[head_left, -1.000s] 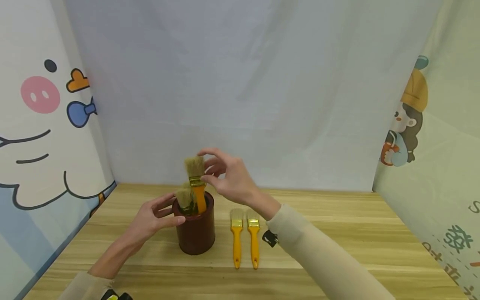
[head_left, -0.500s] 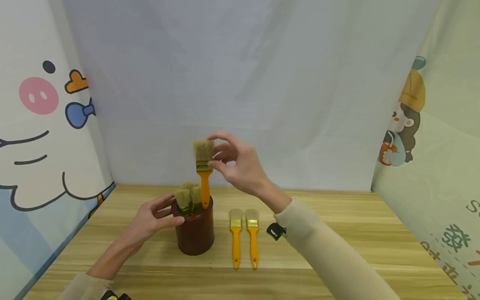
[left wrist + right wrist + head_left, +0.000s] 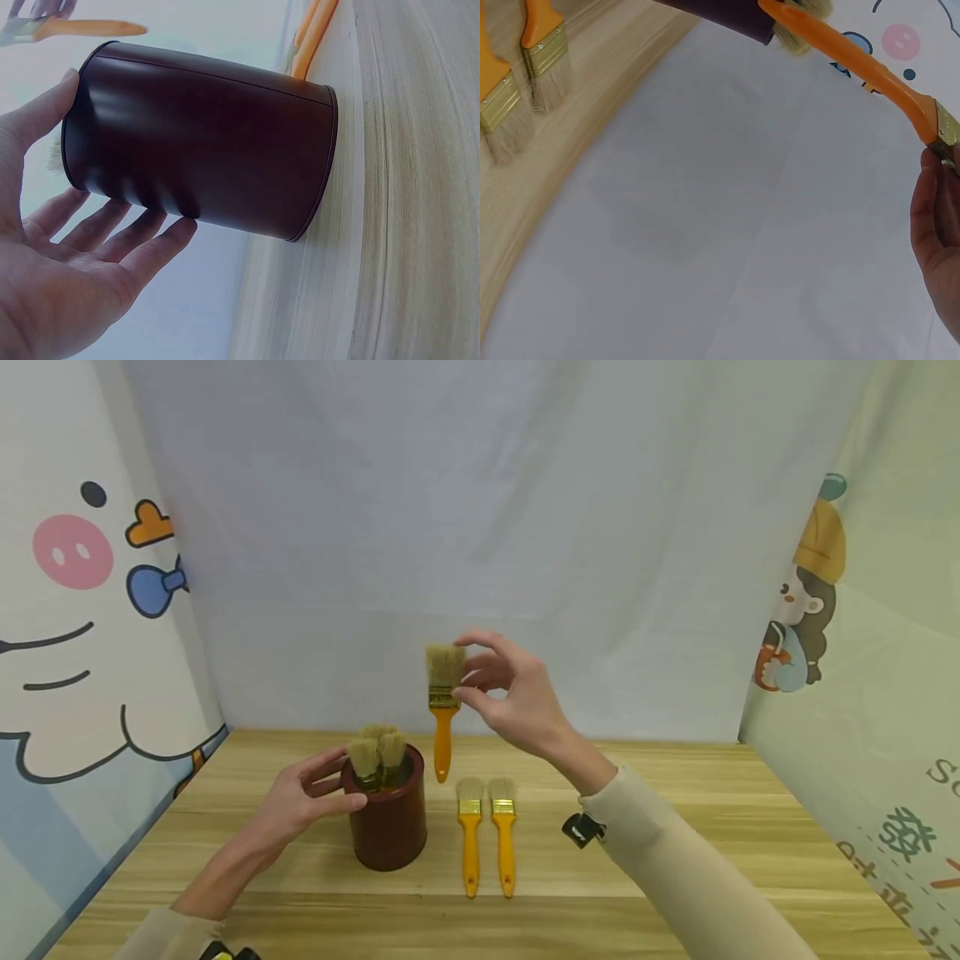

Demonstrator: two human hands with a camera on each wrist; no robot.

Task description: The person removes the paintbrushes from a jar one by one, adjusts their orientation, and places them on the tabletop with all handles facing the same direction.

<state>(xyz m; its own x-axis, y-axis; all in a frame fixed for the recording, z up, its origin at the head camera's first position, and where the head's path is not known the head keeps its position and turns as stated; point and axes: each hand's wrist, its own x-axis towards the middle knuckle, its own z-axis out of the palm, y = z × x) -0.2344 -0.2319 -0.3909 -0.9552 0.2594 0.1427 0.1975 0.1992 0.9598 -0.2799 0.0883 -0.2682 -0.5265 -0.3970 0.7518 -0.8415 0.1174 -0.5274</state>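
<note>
My right hand pinches a flat paintbrush near its brass ferrule, bristles up and orange handle hanging down. In the head view the brush is in the air, just right of a dark brown cylindrical pot. The right wrist view has its orange handle pointing toward the pot. My left hand steadies the pot at its rim. The left wrist view puts the thumb and several fingers against opposite sides of the pot's wall. Several paintbrushes stand bristles-up in the pot, their handles hidden inside.
Two orange-handled paintbrushes, one on the left and one on the right, lie side by side on the wood-grain table, right of the pot. A white cloth hangs behind, with cartoon-printed cloths at both sides.
My right hand has drawn the paintbrush up out of the pot and carried it to the right, clear of the rim. The left hand stays on the pot.
</note>
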